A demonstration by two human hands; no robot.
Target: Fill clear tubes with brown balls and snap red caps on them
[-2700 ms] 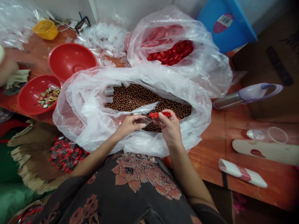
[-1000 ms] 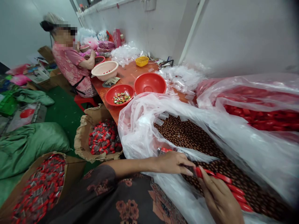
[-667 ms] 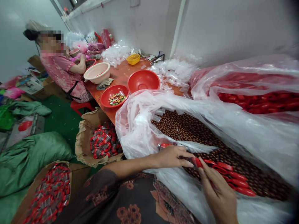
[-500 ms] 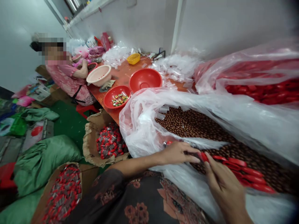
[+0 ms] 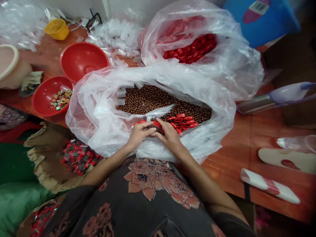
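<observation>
My left hand (image 5: 138, 135) is closed around a small clear container with brown balls inside, mostly hidden by the fingers. My right hand (image 5: 171, 136) pinches the red cap (image 5: 157, 124) at the container's end; cap and container meet between the two hands. Whether the cap is fully seated cannot be seen. Both hands are over a large open plastic bag (image 5: 96, 98) filled with small brown balls (image 5: 148, 98). Several loose red caps (image 5: 182, 121) lie on the balls just right of my right hand. Clear empty tubes (image 5: 120, 93) rest at the bag's left inner edge.
Behind is a bag of red caps (image 5: 190, 51), beside a blue bin (image 5: 264, 23). Red bowls (image 5: 81, 59) and a pile of clear tubes (image 5: 118, 34) stand on the table's left. A carton of capped containers (image 5: 79, 156) is at lower left. A purple-handled tool (image 5: 283, 95) lies right.
The view swung left toward a co-worker and has come back to the bag. The red cap, apart from the container at first, is now against it. Loose red caps now lie on the balls.
</observation>
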